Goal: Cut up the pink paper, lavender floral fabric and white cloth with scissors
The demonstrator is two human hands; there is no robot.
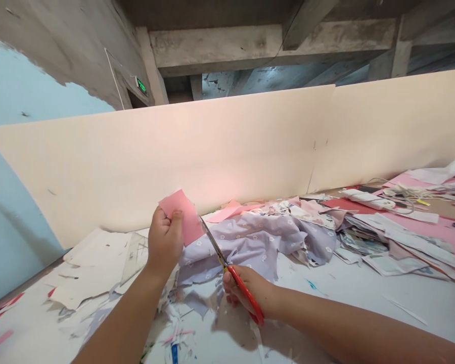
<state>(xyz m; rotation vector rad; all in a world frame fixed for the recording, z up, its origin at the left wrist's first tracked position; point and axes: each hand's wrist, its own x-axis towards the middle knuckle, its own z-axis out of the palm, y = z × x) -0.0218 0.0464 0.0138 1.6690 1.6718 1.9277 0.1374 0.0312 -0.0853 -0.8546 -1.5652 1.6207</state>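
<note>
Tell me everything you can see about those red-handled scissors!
The scissors have red handles that look like plastic, grey metal-looking blades, and a yellowish patch near where the two meet. The right hand holds them by the handles. They slant, with the blades pointing forward and to the left, seen against the flowered purple cloth. Their tip is just beside the edge of the pink piece; whether it touches is hard to tell. The blades look close together.

Scissors (222, 259) look metal, their handles (245, 292) glossy plastic, the sheet (191, 221) matt paper.
</note>
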